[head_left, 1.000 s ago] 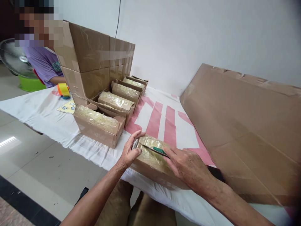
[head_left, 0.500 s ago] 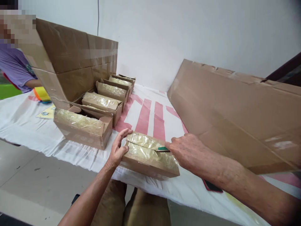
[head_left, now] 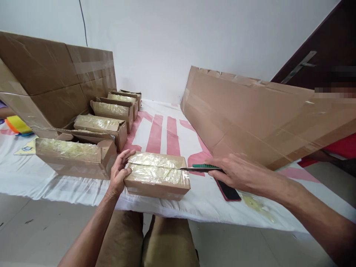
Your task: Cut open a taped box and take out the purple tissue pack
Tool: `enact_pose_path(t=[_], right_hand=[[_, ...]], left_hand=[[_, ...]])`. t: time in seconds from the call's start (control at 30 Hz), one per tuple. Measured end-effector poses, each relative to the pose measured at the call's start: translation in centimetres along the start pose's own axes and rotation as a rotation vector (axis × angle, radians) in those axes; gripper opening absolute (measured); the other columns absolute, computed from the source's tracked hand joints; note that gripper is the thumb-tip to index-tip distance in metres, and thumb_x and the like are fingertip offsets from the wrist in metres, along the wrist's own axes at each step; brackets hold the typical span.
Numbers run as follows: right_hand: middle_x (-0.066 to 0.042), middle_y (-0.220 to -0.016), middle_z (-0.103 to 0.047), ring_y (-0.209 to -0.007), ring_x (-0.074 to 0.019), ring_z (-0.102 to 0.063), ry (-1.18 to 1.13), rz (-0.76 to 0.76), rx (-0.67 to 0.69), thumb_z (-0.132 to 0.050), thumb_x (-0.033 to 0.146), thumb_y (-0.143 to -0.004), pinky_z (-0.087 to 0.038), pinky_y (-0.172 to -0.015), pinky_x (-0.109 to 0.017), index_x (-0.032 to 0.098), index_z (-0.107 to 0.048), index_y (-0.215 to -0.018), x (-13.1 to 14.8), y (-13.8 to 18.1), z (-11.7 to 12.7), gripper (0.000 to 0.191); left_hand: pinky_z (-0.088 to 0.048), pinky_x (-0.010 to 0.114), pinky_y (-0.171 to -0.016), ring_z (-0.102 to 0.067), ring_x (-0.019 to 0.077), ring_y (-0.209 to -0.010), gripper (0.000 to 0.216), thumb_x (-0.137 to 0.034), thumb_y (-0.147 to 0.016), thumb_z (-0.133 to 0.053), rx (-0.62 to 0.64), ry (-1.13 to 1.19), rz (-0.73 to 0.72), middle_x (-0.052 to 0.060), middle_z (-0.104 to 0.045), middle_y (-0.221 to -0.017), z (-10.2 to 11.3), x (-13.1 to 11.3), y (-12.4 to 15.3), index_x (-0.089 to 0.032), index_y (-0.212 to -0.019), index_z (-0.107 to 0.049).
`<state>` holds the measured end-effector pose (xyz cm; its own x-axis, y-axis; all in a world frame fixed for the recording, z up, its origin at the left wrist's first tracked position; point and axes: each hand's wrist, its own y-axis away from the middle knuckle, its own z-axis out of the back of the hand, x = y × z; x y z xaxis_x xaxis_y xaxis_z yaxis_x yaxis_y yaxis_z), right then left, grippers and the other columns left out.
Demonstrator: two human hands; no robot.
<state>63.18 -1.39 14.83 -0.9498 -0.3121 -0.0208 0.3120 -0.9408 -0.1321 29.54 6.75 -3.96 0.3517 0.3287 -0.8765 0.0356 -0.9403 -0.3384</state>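
A small cardboard box with clear tape over its top lies near the table's front edge. My left hand grips its left end, thumb on the near side and fingers over the top corner. My right hand is closed on a knife with a thin dark blade and a ridged green part. The blade tip is at the right part of the taped seam; my fingers hide the rest of the knife.
Several taped cardboard boxes stand in a row at left. Large cardboard panels rise at left and right. A phone lies under my right hand. Another person's red clothing shows at far right.
My right hand has drawn the knife rightward along the seam, toward the box's right end. My left hand stays on the box. The view has turned to the right.
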Motion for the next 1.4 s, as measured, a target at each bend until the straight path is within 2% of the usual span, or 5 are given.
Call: enact_pose_path(t=[0.13, 0.3, 0.6, 0.93, 1.4], right_hand=[[0.002, -0.071, -0.071, -0.056, -0.017, -0.061, -0.368, -0.159, 0.142, -0.053, 0.041, -0.095, -0.042, -0.051, -0.027, 0.027, -0.076, -0.105, -1.2, 2.8, -2.0, 0.028], [-0.001, -0.07, -0.066, -0.052, -0.0154, -0.058, -0.799, -0.473, -0.118, -0.049, 0.057, -0.096, -0.043, -0.045, -0.025, 0.017, -0.07, -0.112, -2.6, 5.1, -8.0, 0.048], [-0.019, -0.102, -0.075, -0.093, -0.0323, -0.07, 0.028, -0.318, -0.158, -0.044, 0.023, -0.097, -0.052, -0.077, -0.043, 0.011, -0.07, -0.113, -2.8, 4.4, -17.1, 0.032], [-0.012, -0.131, -0.067, -0.122, -0.026, -0.064, -0.764, -0.175, -0.336, -0.049, 0.049, -0.102, -0.052, -0.1, -0.04, 0.022, -0.069, -0.119, 3.6, 3.6, -10.7, 0.038], [-0.006, -0.102, -0.075, -0.098, -0.0249, -0.063, -0.254, 0.295, -0.434, -0.063, 0.022, -0.097, -0.042, -0.088, -0.04, 0.02, -0.065, -0.091, 6.9, 3.6, -8.9, 0.006]], left_hand=[[-0.038, 0.048, -0.117, -0.053, 0.0334, -0.139, 0.067, -0.024, -0.067, -0.067, 0.054, -0.068, 0.054, 0.014, -0.064, -0.143, -0.1, -0.5, 0.0, -0.019, -0.134, -0.057], [-0.036, 0.049, -0.12, -0.049, 0.0348, -0.143, 0.067, -0.029, -0.071, -0.071, 0.084, -0.152, 0.061, 0.014, -0.061, -0.147, -0.3, -1.2, 0.0, -0.019, -0.136, -0.058], [-0.048, 0.052, -0.109, -0.061, 0.0353, -0.128, 0.063, -0.057, -0.083, -0.072, -0.104, -0.411, 0.157, 0.014, -0.063, -0.141, -0.2, -3.2, 4.3, -0.02, -0.133, -0.062], [-0.048, 0.044, -0.108, -0.053, 0.0331, -0.138, 0.025, -0.046, -0.086, -0.074, -0.083, -0.364, 0.013, 0.01, -0.055, -0.15, -0.9, -3.7, 6.0, -0.023, -0.094, -0.067], [-0.048, 0.039, -0.11, -0.053, 0.021, -0.138, 0.04, -0.006, -0.097, -0.045, 0.078, -0.828, -0.397, 0.009, -0.053, -0.149, 1.5, -7.7, 7.3, -0.028, -0.125, -0.064]])
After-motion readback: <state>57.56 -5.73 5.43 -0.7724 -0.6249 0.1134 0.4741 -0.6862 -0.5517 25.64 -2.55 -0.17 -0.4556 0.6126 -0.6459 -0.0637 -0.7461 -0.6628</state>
